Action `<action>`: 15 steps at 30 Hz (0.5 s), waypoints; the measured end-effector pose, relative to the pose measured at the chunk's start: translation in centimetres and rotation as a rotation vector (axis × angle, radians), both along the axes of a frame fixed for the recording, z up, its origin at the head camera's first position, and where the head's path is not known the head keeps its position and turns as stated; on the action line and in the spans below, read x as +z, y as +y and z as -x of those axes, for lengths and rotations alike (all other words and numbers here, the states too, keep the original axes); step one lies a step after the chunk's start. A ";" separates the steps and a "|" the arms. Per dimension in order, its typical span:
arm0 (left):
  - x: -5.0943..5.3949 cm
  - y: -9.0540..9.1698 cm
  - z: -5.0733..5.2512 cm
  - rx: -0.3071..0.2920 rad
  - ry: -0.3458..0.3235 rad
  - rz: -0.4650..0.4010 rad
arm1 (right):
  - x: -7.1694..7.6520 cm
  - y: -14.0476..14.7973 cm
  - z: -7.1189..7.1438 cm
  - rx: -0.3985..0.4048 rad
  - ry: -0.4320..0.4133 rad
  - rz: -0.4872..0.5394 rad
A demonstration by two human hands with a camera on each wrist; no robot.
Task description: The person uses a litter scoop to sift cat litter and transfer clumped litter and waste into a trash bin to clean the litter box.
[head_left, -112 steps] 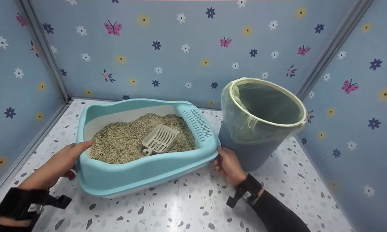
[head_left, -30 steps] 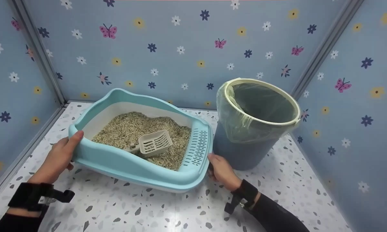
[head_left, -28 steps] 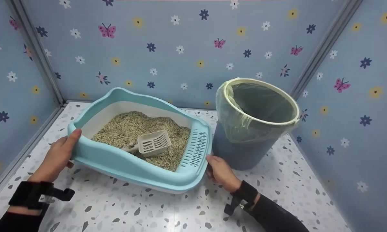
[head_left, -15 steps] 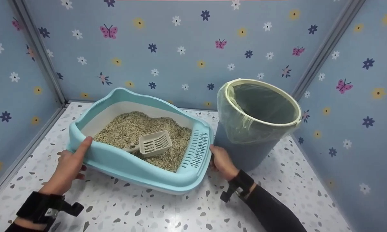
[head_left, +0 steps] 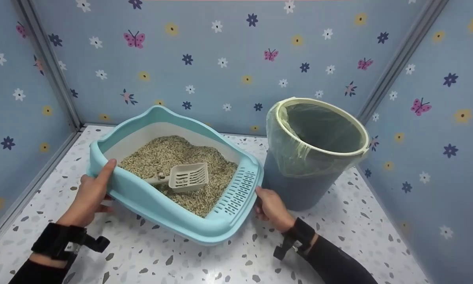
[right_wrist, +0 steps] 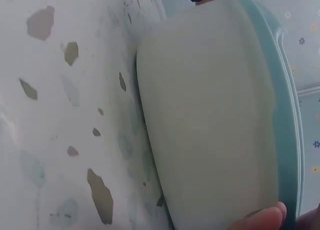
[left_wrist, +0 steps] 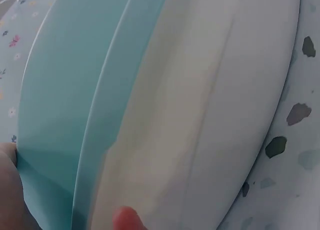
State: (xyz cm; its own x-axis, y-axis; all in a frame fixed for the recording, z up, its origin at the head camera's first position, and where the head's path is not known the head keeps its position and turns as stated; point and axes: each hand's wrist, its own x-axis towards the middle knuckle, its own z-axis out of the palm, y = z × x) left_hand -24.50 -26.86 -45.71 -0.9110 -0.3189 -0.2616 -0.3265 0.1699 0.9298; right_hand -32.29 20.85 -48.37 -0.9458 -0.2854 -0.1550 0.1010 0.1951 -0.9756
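In the head view a litter box [head_left: 142, 201], light blue above and white below, stands at a slant on the floor. Litter [head_left: 173, 154] fills much of it, and on that lies a beige slotted scoop [head_left: 188, 176]. My left hand [head_left: 88, 197] grips the rim at the box's left end, thumb on top; the left wrist view shows a fingertip [left_wrist: 127, 219] under the rim. At the right end, beside the perforated panel [head_left: 238, 189], my right hand [head_left: 274, 207] holds the rim between thumb and fingers. Some fingers are hidden below the rim.
A grey-blue bin [head_left: 295, 185] with a yellowish liner bag [head_left: 295, 161] folded over its edge stands close to the right of the box. Flower-patterned walls [head_left: 220, 51] enclose the speckled floor [head_left: 189, 260] on three sides.
The litter box has turned clockwise, its right end coming nearer to me, and the scoop turned with it. My left hand has shifted its grip forward and right along the rim.
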 end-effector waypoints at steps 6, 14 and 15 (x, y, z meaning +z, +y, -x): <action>0.1 2.0 -0.8 -0.023 -0.014 0.000 | 0.0 -0.3 2.2 -0.112 0.026 -0.002; -0.1 1.4 0.2 -0.021 0.031 0.026 | -0.4 -0.8 1.2 -0.128 0.060 -0.015; -0.1 1.2 0.4 -0.022 0.028 0.027 | -0.5 -0.7 0.8 -0.118 0.058 -0.014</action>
State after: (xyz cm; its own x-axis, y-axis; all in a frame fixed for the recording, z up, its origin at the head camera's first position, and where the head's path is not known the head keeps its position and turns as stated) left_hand -24.93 -25.66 -45.83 -0.9246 -0.3055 -0.2277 -0.2966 0.2022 0.9333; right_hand -33.09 20.10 -48.84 -0.9802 -0.1696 -0.1022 0.0676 0.1983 -0.9778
